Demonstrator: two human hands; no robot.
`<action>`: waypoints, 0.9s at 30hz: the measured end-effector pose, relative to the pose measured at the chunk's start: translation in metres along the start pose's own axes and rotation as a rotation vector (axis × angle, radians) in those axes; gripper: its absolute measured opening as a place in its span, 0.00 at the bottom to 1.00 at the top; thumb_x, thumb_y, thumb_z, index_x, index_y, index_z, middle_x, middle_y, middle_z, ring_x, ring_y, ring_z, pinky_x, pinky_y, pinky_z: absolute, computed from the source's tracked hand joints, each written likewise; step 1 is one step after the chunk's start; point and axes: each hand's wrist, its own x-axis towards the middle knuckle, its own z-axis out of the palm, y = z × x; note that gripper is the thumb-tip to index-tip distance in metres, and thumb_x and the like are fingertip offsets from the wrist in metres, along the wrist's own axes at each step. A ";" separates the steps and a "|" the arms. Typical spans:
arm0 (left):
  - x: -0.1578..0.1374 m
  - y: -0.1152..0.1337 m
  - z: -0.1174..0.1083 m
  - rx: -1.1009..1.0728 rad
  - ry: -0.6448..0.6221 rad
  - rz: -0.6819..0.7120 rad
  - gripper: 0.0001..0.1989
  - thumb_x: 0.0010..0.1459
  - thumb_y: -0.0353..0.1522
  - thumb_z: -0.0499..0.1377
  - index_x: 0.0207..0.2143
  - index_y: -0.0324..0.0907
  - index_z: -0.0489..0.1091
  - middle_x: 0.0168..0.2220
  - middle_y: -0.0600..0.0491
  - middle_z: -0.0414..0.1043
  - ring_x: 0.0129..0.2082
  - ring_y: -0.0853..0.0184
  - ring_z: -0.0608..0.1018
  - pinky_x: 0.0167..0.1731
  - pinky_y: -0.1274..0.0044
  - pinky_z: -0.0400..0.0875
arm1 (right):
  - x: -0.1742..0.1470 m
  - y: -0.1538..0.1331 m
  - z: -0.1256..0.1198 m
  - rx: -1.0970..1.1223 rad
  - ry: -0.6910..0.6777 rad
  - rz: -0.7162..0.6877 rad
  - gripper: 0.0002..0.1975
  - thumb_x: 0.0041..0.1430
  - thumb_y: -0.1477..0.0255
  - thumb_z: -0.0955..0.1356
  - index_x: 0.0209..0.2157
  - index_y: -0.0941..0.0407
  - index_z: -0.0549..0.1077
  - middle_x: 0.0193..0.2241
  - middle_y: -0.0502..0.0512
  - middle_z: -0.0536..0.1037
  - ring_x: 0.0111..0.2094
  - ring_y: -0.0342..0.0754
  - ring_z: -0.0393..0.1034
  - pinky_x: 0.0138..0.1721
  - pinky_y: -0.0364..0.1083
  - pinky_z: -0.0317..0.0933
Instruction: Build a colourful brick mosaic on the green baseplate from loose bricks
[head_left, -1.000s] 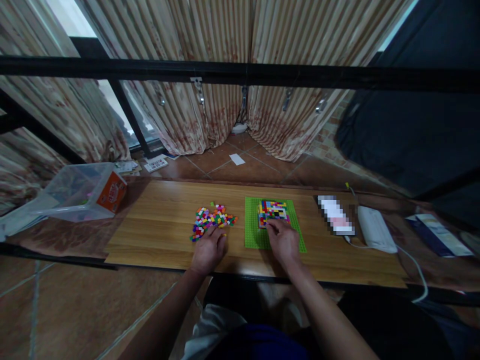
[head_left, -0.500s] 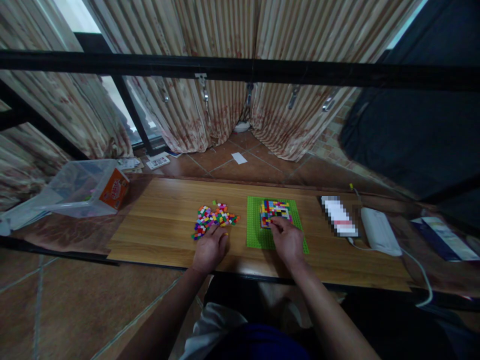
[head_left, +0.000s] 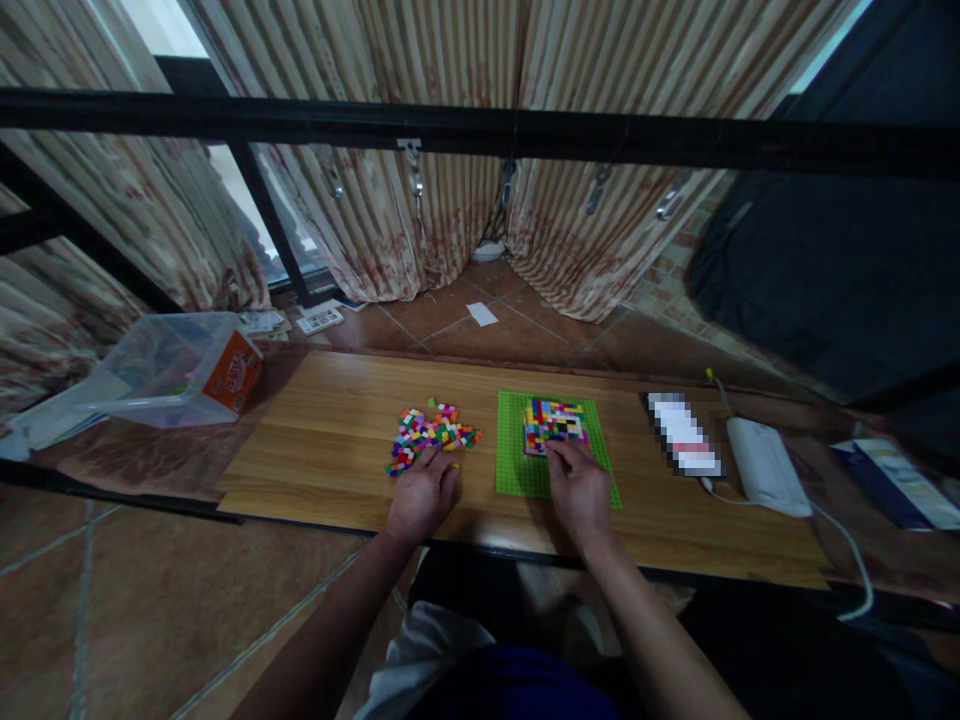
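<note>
Green baseplate (head_left: 511,472), one; hands (head_left: 422,495) (head_left: 582,490), two

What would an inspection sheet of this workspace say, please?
Surface: wood-grain board.
Job's things: loose brick pile; multicoloured brick build on green baseplate.
Clutter: phone and white case, right of the baseplate; clear plastic box, beyond the board's left end.
Hands: left hand at the pile's near edge; right hand at the build's near edge; any grip unclear.
Cables: white cable curving from the white case.
Surroundings: curtains and tiled floor beyond.
</note>
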 end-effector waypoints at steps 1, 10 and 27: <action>0.000 0.000 0.000 -0.003 0.001 0.000 0.07 0.62 0.31 0.51 0.36 0.42 0.69 0.39 0.49 0.72 0.37 0.65 0.75 0.39 0.75 0.69 | -0.001 0.000 0.000 -0.004 -0.004 -0.014 0.14 0.62 0.68 0.61 0.36 0.55 0.78 0.35 0.58 0.79 0.37 0.51 0.73 0.40 0.50 0.66; -0.001 -0.001 0.002 -0.001 0.016 0.013 0.07 0.62 0.31 0.51 0.37 0.42 0.69 0.40 0.49 0.72 0.38 0.65 0.75 0.39 0.75 0.70 | -0.004 0.004 0.004 -0.108 -0.036 -0.131 0.15 0.63 0.71 0.59 0.40 0.54 0.77 0.38 0.59 0.78 0.42 0.51 0.71 0.46 0.52 0.65; -0.001 -0.008 0.000 -0.264 0.111 -0.102 0.08 0.60 0.32 0.52 0.35 0.42 0.71 0.36 0.50 0.73 0.36 0.64 0.75 0.40 0.72 0.70 | -0.017 -0.007 0.000 -0.014 0.023 -0.064 0.15 0.64 0.71 0.59 0.46 0.55 0.74 0.42 0.60 0.77 0.44 0.51 0.72 0.46 0.52 0.67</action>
